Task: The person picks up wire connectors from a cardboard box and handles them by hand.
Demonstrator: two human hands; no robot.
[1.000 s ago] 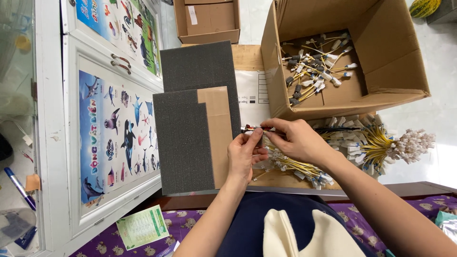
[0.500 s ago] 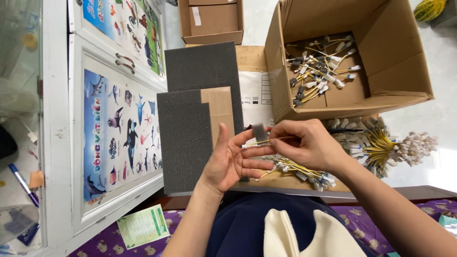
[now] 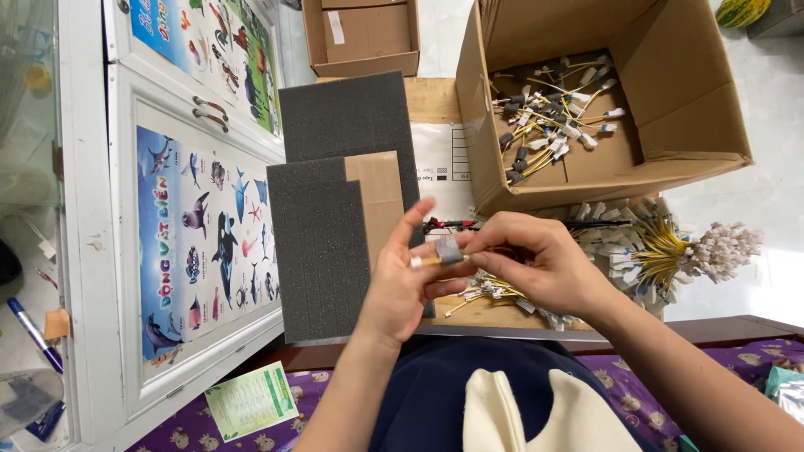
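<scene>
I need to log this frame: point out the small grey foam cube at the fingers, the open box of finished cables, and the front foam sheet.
Grey foam cube point(image 3: 449, 249), head view, its front face.
Open cardboard box point(image 3: 703, 92), head view, bare inner flap on the right.
Front foam sheet point(image 3: 318, 251), head view, its middle.
</scene>
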